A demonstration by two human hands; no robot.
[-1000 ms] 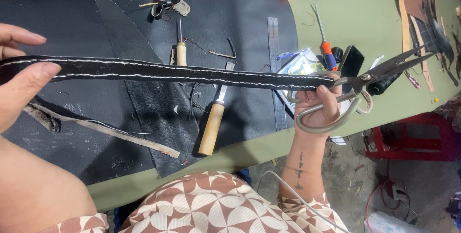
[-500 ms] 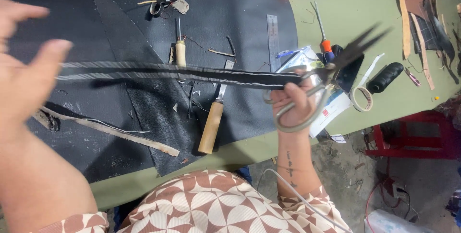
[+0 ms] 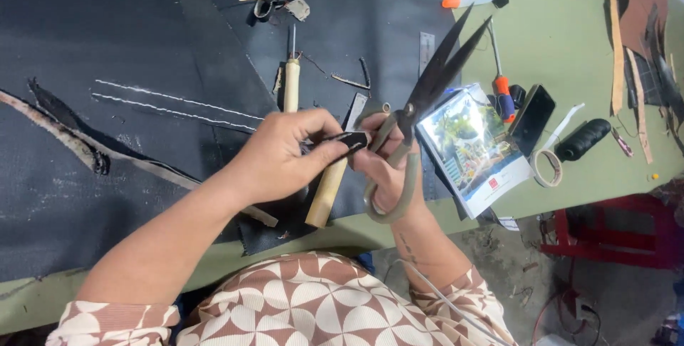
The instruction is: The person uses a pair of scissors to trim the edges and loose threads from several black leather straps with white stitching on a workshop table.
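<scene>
My left hand pinches the end of a black leather strap between thumb and fingers. Most of the strap is hidden by that hand. My right hand grips large metal scissors by their loop handles, with the blades pointing up and to the right, slightly apart. Both hands meet over the near edge of the big black leather sheet. A wooden-handled awl lies just under my hands.
On the green table lie a glossy booklet, a dark phone, a black thread spool, a tape roll, an orange-handled tool and leather scraps. A second awl rests on the sheet. A red stool stands below.
My left hand came in from the far left to meet the right hand, and the long stretched strap is now bunched in its grip. The scissors swung up to point away.
</scene>
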